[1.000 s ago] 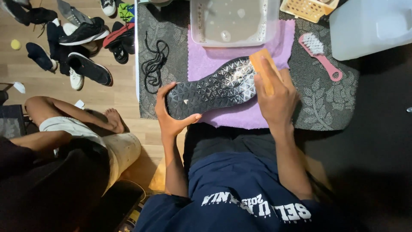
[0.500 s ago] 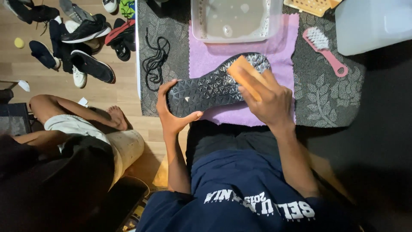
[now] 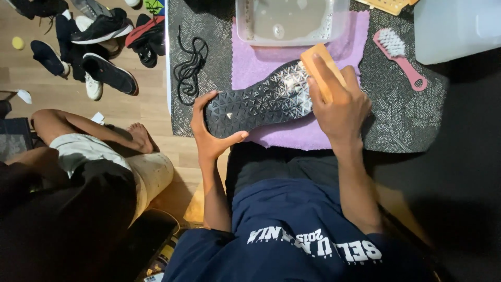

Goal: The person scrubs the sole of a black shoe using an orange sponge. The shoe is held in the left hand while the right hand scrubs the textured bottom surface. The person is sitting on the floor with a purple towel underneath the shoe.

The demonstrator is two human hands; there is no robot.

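A black shoe (image 3: pixel 261 102) lies sole-up on a purple cloth (image 3: pixel 292 137), its patterned sole wet and shiny near the toe. My left hand (image 3: pixel 209 133) grips the heel end of the shoe. My right hand (image 3: pixel 339 107) holds a wooden-backed brush (image 3: pixel 319 67) pressed against the toe end of the sole. A clear tub of water (image 3: pixel 289 21) stands just beyond the shoe.
A pink-handled brush (image 3: pixel 399 57) lies right of the tub on a dark patterned mat (image 3: pixel 407 120). Black laces (image 3: pixel 189 65) lie at the mat's left. A white container (image 3: pixel 459 28) stands far right. Several shoes (image 3: pixel 99 47) are scattered on the wooden floor; another person sits at left (image 3: pixel 99 156).
My right hand has moved the wooden brush back and forth along the toe end of the sole. My left hand has kept its grip on the heel.
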